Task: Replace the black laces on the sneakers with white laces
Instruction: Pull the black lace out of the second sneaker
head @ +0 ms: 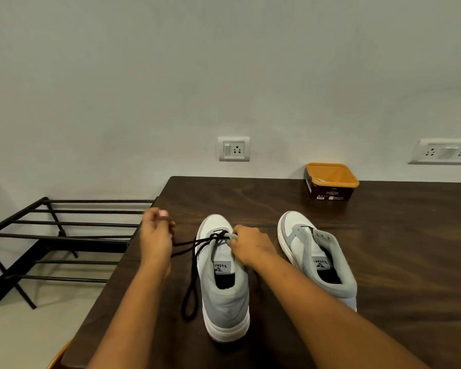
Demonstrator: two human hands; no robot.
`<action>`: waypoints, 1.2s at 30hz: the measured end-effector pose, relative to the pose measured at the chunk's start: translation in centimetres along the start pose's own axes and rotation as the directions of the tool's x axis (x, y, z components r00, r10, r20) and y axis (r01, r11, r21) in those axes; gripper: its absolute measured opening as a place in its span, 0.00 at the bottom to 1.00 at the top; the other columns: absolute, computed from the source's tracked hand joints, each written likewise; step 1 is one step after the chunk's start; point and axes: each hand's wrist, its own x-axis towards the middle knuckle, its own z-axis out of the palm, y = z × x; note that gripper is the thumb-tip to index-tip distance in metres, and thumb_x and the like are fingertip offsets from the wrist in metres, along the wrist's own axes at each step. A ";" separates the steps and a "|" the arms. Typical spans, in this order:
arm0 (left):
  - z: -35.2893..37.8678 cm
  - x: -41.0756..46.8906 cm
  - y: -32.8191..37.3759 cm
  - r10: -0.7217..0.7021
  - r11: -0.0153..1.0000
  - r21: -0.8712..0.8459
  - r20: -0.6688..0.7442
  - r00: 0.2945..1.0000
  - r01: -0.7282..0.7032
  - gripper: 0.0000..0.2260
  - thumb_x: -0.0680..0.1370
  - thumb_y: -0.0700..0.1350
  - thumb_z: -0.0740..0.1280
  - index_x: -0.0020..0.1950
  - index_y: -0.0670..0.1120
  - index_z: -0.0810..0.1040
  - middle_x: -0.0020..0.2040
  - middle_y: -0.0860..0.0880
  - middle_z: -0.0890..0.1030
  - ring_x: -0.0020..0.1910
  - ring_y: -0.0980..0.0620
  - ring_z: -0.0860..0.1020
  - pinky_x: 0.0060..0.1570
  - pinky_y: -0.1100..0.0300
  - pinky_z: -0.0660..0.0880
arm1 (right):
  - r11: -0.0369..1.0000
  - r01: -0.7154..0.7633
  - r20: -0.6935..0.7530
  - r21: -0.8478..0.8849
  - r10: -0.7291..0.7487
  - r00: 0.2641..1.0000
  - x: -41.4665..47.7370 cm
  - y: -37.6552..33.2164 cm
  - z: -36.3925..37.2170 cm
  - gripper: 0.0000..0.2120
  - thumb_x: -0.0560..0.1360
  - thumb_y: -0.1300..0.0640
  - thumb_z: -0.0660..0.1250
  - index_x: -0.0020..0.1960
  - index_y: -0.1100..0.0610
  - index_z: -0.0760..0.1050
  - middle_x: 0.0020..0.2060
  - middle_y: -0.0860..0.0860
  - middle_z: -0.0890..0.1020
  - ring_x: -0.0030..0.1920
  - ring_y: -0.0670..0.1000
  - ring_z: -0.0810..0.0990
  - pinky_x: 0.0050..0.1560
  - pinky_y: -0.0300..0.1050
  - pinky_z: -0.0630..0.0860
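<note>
The left hand (155, 235) pinches the black lace (190, 244) taut, the right hand (250, 246) grips the sneaker (225, 296); a snagged tug could skid it

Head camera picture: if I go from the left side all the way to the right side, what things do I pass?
metal rack → left hand, holding the black lace → laced sneaker → other sneaker → double wall socket
</note>
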 end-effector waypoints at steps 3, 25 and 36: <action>1.2 -1.0 -1.3 0.150 0.680 0.621 0.402 0.903 -0.390 0.03 0.77 0.44 0.66 0.47 0.52 0.75 0.46 0.51 0.76 0.42 0.55 0.75 0.40 0.60 0.71 | 1.000 0.002 0.003 -0.011 -0.002 1.000 -0.1 0.0 -0.2 0.13 0.79 0.52 0.56 0.60 0.53 0.73 0.61 0.57 0.77 0.60 0.62 0.75 0.54 0.50 0.72; 4.0 -2.0 0.8 -0.201 0.836 -0.503 0.092 0.975 0.220 0.14 0.82 0.36 0.51 0.39 0.48 0.67 0.36 0.48 0.77 0.32 0.55 0.78 0.34 0.65 0.79 | 1.000 -0.022 0.015 -0.017 0.022 1.000 -0.3 -0.3 -0.4 0.14 0.80 0.52 0.55 0.62 0.55 0.72 0.62 0.58 0.76 0.61 0.62 0.74 0.54 0.50 0.72; -3.8 2.0 1.2 -0.168 0.912 -0.408 -0.472 0.866 -0.045 0.12 0.83 0.46 0.51 0.40 0.53 0.65 0.32 0.53 0.66 0.25 0.59 0.64 0.23 0.67 0.61 | 0.999 -0.041 0.019 -0.009 0.041 0.999 -0.2 -0.1 -0.5 0.16 0.81 0.47 0.55 0.61 0.55 0.72 0.62 0.58 0.76 0.61 0.62 0.74 0.53 0.49 0.71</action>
